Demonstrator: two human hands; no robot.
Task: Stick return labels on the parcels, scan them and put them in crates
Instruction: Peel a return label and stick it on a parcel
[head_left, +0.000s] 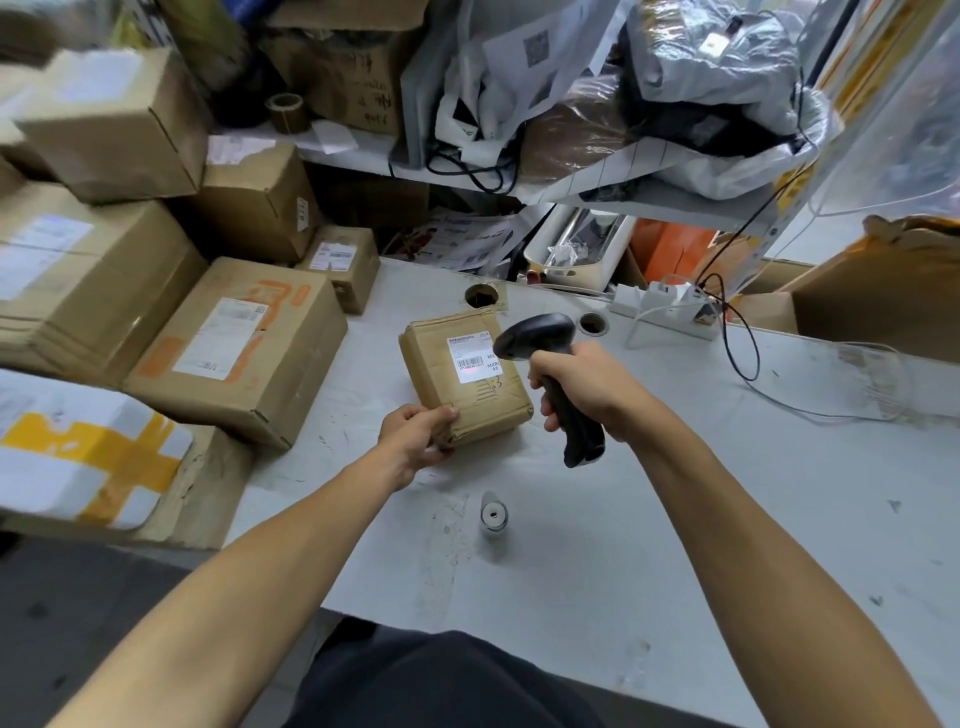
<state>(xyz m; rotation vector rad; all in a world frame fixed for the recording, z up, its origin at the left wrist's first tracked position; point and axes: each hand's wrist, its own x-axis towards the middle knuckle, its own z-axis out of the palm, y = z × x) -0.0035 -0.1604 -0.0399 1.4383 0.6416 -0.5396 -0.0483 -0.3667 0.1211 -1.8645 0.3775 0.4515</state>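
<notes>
A small brown cardboard parcel (462, 376) lies on the grey table (675, 519), a white barcode label (472, 359) stuck on its top. My left hand (415, 439) grips the parcel's near left corner. My right hand (582, 387) holds a black handheld scanner (545, 374) by its grip, its head pointing left at the label. A faint red glow shows on the barcode.
Several cardboard boxes (234, 348) are stacked along the table's left side. A small roll of labels (493, 514) lies near me. A white power strip (670, 306) with cables sits at the back right. Shelves with bags and boxes stand behind.
</notes>
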